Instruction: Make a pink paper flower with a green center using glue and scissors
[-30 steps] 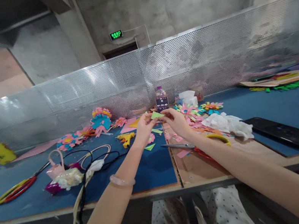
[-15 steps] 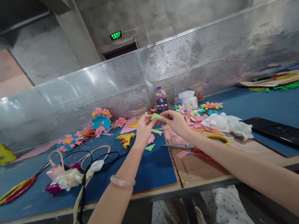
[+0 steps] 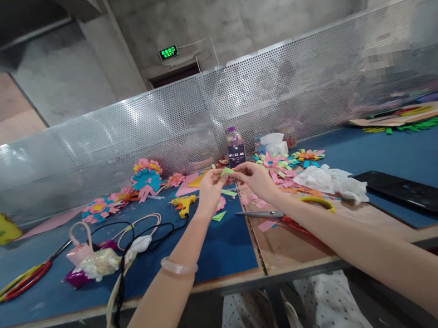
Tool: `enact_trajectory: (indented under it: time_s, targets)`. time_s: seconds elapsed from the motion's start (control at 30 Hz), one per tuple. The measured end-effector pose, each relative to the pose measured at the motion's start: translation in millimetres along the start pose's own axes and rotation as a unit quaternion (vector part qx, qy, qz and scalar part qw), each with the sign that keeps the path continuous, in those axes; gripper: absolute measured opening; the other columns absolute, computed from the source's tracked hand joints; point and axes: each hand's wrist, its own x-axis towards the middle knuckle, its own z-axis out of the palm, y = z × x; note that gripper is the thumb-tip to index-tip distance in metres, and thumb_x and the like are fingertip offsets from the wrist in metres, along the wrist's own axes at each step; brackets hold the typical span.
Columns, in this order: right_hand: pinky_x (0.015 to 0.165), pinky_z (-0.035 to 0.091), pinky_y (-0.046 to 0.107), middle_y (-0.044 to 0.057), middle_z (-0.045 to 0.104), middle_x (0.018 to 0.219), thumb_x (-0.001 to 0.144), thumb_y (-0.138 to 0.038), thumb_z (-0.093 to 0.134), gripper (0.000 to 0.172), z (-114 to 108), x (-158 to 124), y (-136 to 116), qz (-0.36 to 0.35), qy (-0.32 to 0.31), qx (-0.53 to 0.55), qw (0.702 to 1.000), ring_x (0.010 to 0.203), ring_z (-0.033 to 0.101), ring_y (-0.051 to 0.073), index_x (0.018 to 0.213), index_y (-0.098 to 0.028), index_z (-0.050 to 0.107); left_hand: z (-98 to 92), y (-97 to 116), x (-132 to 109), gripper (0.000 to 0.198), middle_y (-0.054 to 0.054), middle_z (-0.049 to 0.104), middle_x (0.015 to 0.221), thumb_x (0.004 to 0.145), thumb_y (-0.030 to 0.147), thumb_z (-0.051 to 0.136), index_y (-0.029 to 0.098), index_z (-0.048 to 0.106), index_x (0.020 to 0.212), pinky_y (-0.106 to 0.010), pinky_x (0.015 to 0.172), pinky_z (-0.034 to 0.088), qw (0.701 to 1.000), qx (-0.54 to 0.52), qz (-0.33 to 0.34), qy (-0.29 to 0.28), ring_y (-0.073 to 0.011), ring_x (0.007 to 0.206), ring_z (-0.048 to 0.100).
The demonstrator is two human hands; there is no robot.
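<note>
Between my two hands, above the middle of the table, is a small piece of light green paper [image 3: 227, 171]. My left hand [image 3: 210, 188] pinches its left side and my right hand [image 3: 256, 179] pinches its right side, with fingertips nearly meeting. Below my left wrist lie a green paper scrap [image 3: 219, 216] and a small pink paper piece [image 3: 221, 203]. A yellow hot glue gun [image 3: 184, 206] rests left of my left hand. Under my right forearm are scissors [image 3: 259, 214] with red and yellow handles, partly hidden by the arm.
Paper flowers [image 3: 147, 177] stand at the back left, more paper flowers [image 3: 272, 163] at the back right. A bottle [image 3: 234, 141] with a phone timer is straight ahead. Crumpled tissue [image 3: 330, 183] and a black phone [image 3: 414, 191] lie right; cables [image 3: 164, 236] and other scissors [image 3: 23, 282] left.
The green paper looks slightly more folded or tilted between my fingers. Both hands stay in nearly the same place, and the view has shifted a little.
</note>
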Motion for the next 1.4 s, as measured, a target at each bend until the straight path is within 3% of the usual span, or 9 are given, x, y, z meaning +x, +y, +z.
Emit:
enact_trajectory:
  time_s: [0.63,0.83,1.17,1.4]
  targets:
    - [0.055,0.039,0.026,0.000,0.061,0.066,0.069,-0.048,0.065,0.030,-5.0,0.0,-1.9,-0.010,0.018,-0.046,0.999,0.058,0.050,0.013,0.070,-0.018,0.060,-1.6,4.2,0.0,0.024,-0.007,0.070,0.083,0.069,0.028,0.070,0.013,0.065,0.087,-0.031,0.072,0.050,0.999,0.019,-0.021,-0.043,-0.0167,0.071,0.064]
    - [0.059,0.039,0.027,0.001,0.062,0.066,0.067,-0.047,0.067,0.029,-5.6,-1.0,-4.0,-0.018,0.007,-0.055,0.998,0.060,0.052,0.014,0.068,-0.018,0.060,-3.4,5.2,0.1,0.021,-0.006,0.069,0.078,0.069,0.030,0.069,0.014,0.067,0.082,-0.031,0.070,0.050,0.998,0.025,-0.043,-0.035,-0.0158,0.067,0.063]
    - [0.067,0.048,0.030,0.004,0.069,0.077,0.074,-0.046,0.061,0.030,0.5,-3.0,-6.2,0.014,-0.017,0.026,0.999,0.070,0.061,0.017,0.083,-0.018,0.067,-1.6,8.1,-0.8,0.020,-0.005,0.068,0.083,0.068,0.031,0.069,0.014,0.068,0.080,-0.030,0.074,0.048,0.999,0.010,-0.028,0.025,-0.0165,0.076,0.061]
    - [0.065,0.050,0.031,0.005,0.069,0.076,0.069,-0.044,0.066,0.031,2.0,-2.2,-7.8,0.047,-0.011,0.090,0.995,0.067,0.062,0.017,0.082,-0.016,0.068,2.1,5.5,-1.3,0.024,-0.007,0.069,0.086,0.065,0.032,0.072,0.014,0.069,0.081,-0.032,0.076,0.048,0.998,-0.040,-0.050,0.021,-0.0170,0.077,0.062]
